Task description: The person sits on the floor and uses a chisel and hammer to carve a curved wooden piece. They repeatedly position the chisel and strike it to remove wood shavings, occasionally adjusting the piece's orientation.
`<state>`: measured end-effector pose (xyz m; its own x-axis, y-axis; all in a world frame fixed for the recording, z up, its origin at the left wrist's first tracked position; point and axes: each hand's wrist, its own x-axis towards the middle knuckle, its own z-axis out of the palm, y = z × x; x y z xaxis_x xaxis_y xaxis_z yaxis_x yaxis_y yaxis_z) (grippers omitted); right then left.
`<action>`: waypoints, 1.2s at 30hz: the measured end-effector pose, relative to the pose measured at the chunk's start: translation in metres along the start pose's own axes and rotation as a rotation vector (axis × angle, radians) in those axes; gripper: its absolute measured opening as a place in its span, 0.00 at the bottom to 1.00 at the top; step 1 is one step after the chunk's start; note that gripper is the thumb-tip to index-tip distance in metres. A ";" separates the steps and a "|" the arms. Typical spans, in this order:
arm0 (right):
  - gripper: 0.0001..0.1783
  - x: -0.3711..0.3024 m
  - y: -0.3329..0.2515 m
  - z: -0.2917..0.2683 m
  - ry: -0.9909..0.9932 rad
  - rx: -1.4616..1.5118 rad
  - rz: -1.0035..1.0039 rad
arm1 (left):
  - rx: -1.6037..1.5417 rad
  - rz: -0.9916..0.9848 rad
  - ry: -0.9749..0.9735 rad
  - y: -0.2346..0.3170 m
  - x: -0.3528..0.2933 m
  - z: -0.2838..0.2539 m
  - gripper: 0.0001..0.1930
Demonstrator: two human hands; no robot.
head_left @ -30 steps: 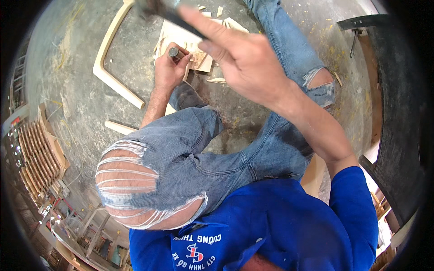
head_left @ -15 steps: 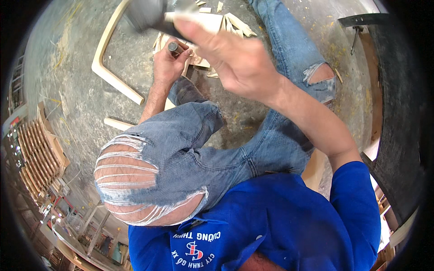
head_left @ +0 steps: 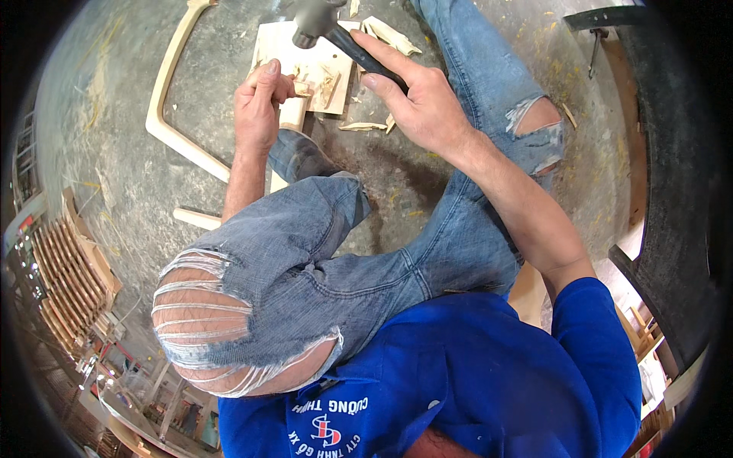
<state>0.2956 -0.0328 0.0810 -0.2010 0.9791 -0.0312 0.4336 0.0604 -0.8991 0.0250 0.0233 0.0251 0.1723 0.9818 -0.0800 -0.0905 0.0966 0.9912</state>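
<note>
Blue short-sleeved shirt [head_left: 489, 374], ripped jeans [head_left: 321, 267]

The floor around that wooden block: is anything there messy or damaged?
Yes. Pale wood chips and splinters lie scattered on the concrete floor beside the flat wooden block, whose top is gouged where the left hand holds a chisel. The right hand grips a hammer.
</note>
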 end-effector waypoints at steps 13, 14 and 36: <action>0.31 0.005 0.030 0.006 -0.089 0.097 0.165 | -0.604 -0.050 0.568 -0.060 -0.061 -0.022 0.23; 0.31 0.002 0.031 0.008 -0.068 0.086 0.151 | -0.694 -0.013 0.541 -0.038 -0.056 -0.016 0.24; 0.35 0.017 0.086 0.015 -0.018 0.104 0.284 | 0.230 0.062 0.063 0.010 0.047 -0.022 0.12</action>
<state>0.3161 -0.0139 -0.0032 -0.1010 0.9503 -0.2946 0.3823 -0.2363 -0.8933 0.0106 0.0736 0.0293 0.1111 0.9937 -0.0170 0.1280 0.0027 0.9918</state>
